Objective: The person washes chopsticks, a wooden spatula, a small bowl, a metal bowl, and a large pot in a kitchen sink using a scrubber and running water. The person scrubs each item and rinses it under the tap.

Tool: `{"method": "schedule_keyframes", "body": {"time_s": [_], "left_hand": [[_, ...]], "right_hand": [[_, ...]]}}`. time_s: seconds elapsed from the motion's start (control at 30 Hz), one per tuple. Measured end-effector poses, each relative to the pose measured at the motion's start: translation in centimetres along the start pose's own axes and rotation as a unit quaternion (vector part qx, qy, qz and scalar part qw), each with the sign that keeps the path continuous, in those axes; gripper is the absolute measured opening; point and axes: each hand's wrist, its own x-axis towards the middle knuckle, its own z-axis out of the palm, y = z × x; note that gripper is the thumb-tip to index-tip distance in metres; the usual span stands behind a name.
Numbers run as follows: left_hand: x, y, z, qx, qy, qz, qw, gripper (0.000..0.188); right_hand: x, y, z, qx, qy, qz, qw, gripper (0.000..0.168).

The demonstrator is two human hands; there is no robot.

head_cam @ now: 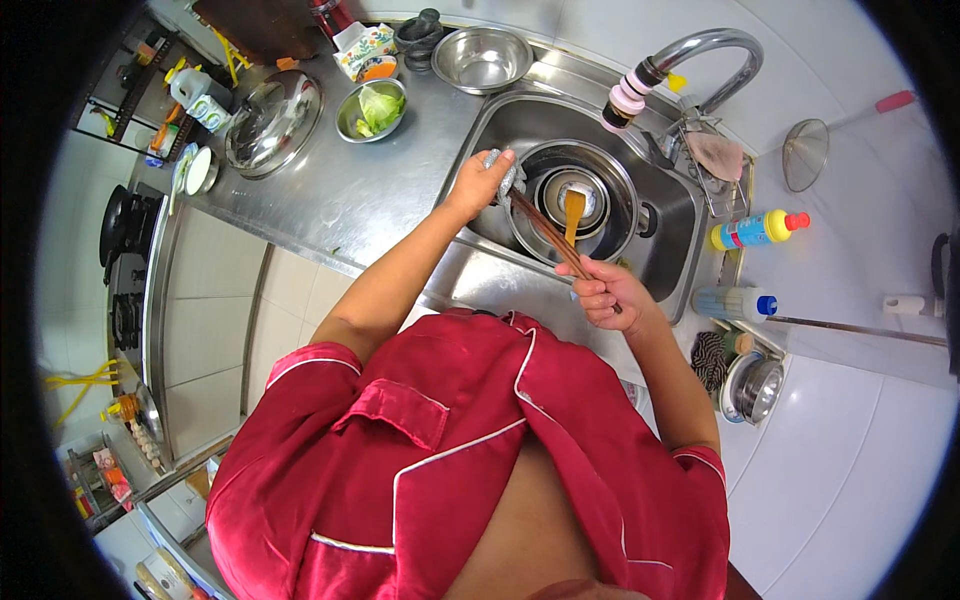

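My left hand (pixel 480 184) grips a grey scrubbing cloth (pixel 511 180), which is wrapped around the far end of a bundle of brown chopsticks (pixel 551 234). The near end of that bundle is closed in my right hand (pixel 611 295). Both hands are above the front left part of the steel sink (pixel 671 259). Under the chopsticks, nested metal pots and bowls (pixel 626 169) sit in the basin. A wooden spatula (pixel 574 210) leans in the innermost bowl.
Left of the sink, the steel counter (pixel 300 206) holds a bowl of lettuce (pixel 371 109), an empty steel bowl (pixel 482 60) and a glass lid (pixel 274 127). The curved faucet (pixel 739 52) overhangs the basin. A yellow detergent bottle (pixel 757 229) and a clear blue-capped bottle (pixel 731 304) stand at the right edge.
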Motion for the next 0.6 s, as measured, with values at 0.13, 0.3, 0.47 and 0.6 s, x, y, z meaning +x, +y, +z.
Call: {"method": "schedule_keyframes", "body": {"time_s": [0.13,0.3,0.47,0.6], "left_hand": [[0.7,-1.7,1.2,-0.127,0.014,-0.039,0.991,0.032],[0.9,-2.7,2.4,0.027,0.158,-0.015,0.987,0.041],[2.2,-2.7,4.1,-0.118,0.164,-0.088,0.976,0.046],[3.6,-2.5,2.2,-0.157,0.154,-0.14,0.966,0.048]], "right_hand": [[0.6,1.5,-1.2,-0.009,-0.003,-0.024,1.0,0.034],[2.5,4.4,1.3,-0.701,0.364,-0.237,0.566,0.032],[2.4,5.0,0.9,-0.63,0.362,-0.257,0.637,0.032],[0.5,6.0,1.5,-0.525,0.369,-0.233,0.731,0.03]]}}
